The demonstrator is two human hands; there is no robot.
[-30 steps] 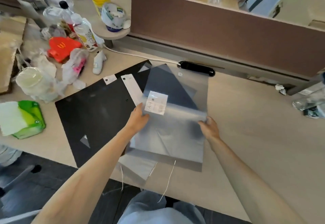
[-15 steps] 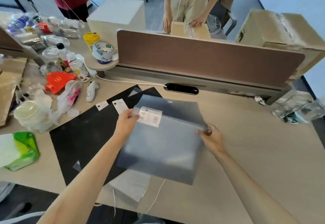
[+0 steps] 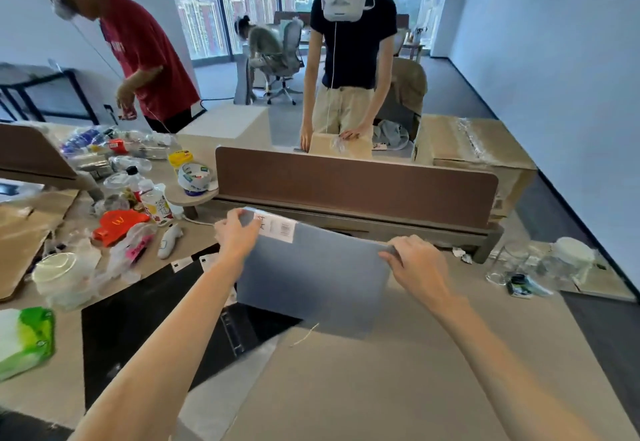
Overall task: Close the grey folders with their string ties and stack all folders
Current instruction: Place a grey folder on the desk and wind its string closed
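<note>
Near the front edge of the pale counter (image 3: 381, 388), a second grey sheet (image 3: 239, 381) is blurred and partly hidden by the left forearm. Beyond it lies a flat black folder (image 3: 138, 329). The translucent grey plastic folder (image 3: 311, 278) covers the black folder's right end, and a thin white string (image 3: 304, 333) dangles below it. The left hand (image 3: 239, 232) pinches its top corner by the white label (image 3: 277, 227), and the right hand (image 3: 415, 264) grips the other corner. Half a second ago it hung lower and flatter; now it is lifted nearly upright before the brown divider (image 3: 346, 181).

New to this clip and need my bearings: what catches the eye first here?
A grey folder, held up mid-frame, the left hand and right hand gripping its top corners. Below it a black folder lies flat on the desk; bottles and wrappers crowd the desk's left side.
</note>
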